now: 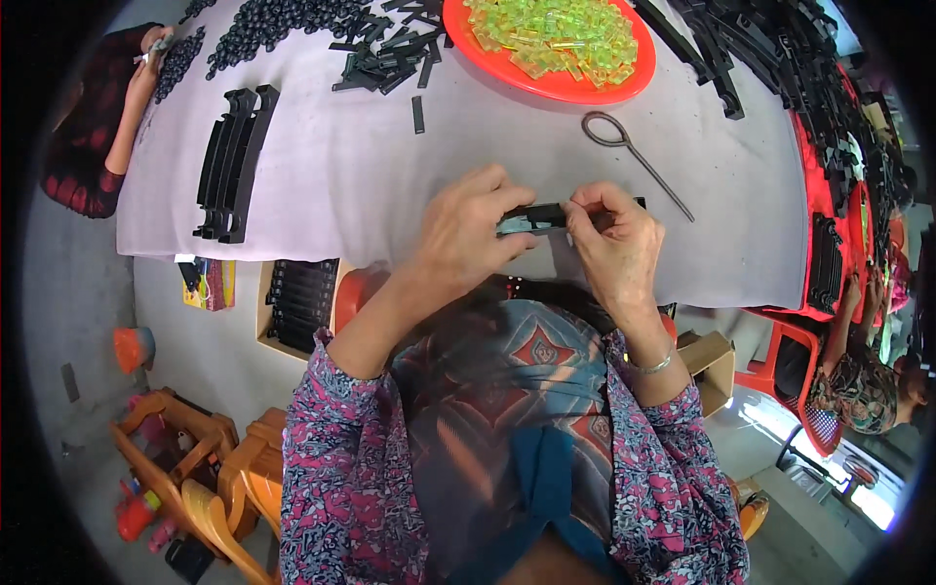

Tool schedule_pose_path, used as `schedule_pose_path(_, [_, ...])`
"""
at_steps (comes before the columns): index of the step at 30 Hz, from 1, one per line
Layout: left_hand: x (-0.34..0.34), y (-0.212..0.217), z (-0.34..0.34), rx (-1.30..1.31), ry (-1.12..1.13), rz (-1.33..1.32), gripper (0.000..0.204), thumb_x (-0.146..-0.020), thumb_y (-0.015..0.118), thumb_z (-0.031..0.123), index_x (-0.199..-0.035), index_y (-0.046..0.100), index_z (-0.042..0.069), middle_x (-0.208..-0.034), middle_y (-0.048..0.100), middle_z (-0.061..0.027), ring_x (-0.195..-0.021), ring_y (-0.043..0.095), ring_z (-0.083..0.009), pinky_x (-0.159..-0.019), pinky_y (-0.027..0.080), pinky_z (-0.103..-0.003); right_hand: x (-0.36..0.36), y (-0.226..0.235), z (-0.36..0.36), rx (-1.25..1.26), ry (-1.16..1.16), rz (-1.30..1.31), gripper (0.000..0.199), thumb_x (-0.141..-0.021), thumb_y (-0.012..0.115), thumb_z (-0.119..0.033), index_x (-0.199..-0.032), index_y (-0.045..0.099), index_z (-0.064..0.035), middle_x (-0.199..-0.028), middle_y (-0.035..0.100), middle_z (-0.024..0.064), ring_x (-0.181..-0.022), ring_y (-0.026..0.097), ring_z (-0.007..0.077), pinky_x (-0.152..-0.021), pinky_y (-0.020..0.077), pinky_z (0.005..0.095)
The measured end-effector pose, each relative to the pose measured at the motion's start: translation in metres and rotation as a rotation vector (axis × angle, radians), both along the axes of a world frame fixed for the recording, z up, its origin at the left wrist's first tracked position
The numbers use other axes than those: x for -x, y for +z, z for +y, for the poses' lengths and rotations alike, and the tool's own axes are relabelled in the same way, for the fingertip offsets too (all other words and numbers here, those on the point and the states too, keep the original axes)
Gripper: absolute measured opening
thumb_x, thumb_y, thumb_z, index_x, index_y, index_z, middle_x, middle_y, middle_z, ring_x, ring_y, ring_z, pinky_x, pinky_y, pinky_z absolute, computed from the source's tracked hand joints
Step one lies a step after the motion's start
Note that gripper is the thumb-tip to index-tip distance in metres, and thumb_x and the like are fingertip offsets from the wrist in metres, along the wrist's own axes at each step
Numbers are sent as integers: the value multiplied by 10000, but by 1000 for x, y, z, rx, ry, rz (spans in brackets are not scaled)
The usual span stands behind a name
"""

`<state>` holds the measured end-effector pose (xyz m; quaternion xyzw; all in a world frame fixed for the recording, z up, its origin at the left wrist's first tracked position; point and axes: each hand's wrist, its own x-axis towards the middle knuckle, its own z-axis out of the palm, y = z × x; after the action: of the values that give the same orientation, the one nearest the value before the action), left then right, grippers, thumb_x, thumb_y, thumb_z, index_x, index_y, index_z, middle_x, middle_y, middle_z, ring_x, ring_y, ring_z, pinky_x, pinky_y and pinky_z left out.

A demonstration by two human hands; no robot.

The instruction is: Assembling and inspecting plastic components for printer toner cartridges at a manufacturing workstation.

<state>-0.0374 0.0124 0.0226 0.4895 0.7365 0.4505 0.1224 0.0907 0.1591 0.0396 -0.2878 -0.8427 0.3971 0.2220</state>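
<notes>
My left hand [468, 226] grips one end of a long black plastic housing [548, 216] between thumb and fingers, above the near edge of the table. A pale, shiny patch shows inside the housing beside the left fingertips. At the other end, my right hand [618, 244] pinches with thumb and forefinger against the same housing. Whether those fingers also hold a small part is hidden. A metal rod with a looped end [647, 168] lies just beyond my right hand. Several black housings [234, 166] sit side by side at the left of the table.
A red plate [468, 51] of yellow-green clear pieces [556, 34] stands at the far middle. Black strips [390, 58] and round black parts [268, 39] lie far left on the cloth-covered table [331, 156]. Black parts [721, 49] pile at right. Other people sit at both sides.
</notes>
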Motion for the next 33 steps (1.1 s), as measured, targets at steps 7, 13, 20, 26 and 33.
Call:
schedule_pose_path(7, [5, -1, -5, -6, -34, -104, 379, -713, 837, 49, -1056, 687, -11, -879, 578, -123, -788, 598, -288, -694, 477, -379, -1, 1, 0, 16, -25, -60, 55, -844, 720, -75, -866, 684, -41, -726, 686, 123, -640, 686, 241, -619, 523, 355])
schedule_pose_path(13, [6, 0, -6, 16, -41, -106, 378, -710, 822, 24, -1061, 684, -11, -887, 582, -118, -788, 598, -277, -691, 475, -371, 2, 4, 0, -3, -28, -89, 63, -843, 722, -80, -862, 680, -37, -724, 699, 117, -629, 677, 240, -619, 521, 355])
schedule_pose_path(20, [7, -5, -7, -13, -43, -124, 384, -706, 815, 26, -1064, 680, -16, -883, 577, -120, -779, 592, -280, -686, 471, -376, 1, 6, 7, 74, -31, -110, 64, -847, 739, -72, -857, 688, -34, -659, 673, 71, -590, 609, 114, -597, 499, 298])
schedule_pose_path(26, [7, -4, -6, -36, -50, -105, 391, -707, 813, 44, -1069, 678, -16, -874, 567, -128, -763, 585, -296, -671, 464, -387, -1, 1, 14, 252, 4, -10, 82, -846, 752, -26, -829, 672, -12, -639, 626, -9, -616, 543, 36, -584, 458, 244])
schedule_pose_path(33, [7, -6, -6, -52, -39, -91, 384, -706, 809, 49, -1059, 676, -19, -865, 561, -126, -759, 585, -302, -666, 461, -395, -1, 0, 14, 259, -5, -7, 91, -851, 752, -16, -816, 669, -14, -644, 605, -29, -611, 515, 31, -563, 434, 230])
